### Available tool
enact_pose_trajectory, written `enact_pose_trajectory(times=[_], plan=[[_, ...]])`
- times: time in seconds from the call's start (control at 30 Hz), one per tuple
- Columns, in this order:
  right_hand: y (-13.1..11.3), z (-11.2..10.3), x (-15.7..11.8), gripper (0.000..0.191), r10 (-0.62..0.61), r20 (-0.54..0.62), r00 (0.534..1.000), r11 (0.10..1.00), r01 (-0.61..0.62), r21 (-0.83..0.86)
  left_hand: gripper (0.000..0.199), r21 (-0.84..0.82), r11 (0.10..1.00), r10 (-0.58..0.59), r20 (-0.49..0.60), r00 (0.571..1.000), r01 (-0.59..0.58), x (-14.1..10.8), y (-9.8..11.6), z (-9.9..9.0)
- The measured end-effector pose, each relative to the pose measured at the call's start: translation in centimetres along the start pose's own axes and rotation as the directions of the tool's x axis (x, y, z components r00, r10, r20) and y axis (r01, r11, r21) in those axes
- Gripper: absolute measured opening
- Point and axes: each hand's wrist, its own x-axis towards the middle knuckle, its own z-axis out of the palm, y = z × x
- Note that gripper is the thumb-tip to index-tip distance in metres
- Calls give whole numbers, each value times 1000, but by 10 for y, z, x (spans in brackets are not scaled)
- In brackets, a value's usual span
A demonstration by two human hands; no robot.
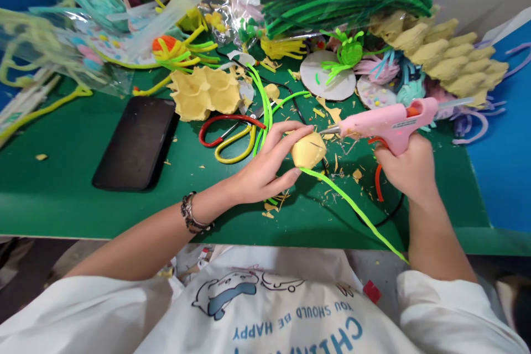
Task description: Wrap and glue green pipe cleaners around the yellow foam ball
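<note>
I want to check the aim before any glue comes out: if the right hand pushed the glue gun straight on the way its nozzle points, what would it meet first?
Most likely the yellow cup piece pinched in the left hand. The right hand aims the pink glue gun leftward, its tip almost at the piece's upper edge.

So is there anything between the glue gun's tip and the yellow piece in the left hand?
Nothing visible. The pink glue gun in the right hand has its nozzle right at the yellow piece, which the left hand holds.

Bright, even light, soft shadows; edges bend outward, corners slightly blurred.
</note>
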Motion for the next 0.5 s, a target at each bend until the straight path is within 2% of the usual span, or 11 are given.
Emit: enact_pose_trajectory(times=[0.2,0.33,0.5], plan=[[0,3,0,20,-6,13,1000,1000,6,26,54,-16,1000,20,-16,1000,-20,1,1,0],[4,5,3,32,75,-35,997,995,-73,70,54,-33,999,10,-27,1000,-11,1,0,0],[29,2,8,31,145,-104,984,981,-130,144,53,-66,998,-19,-26,999,18,0,-1,0]])
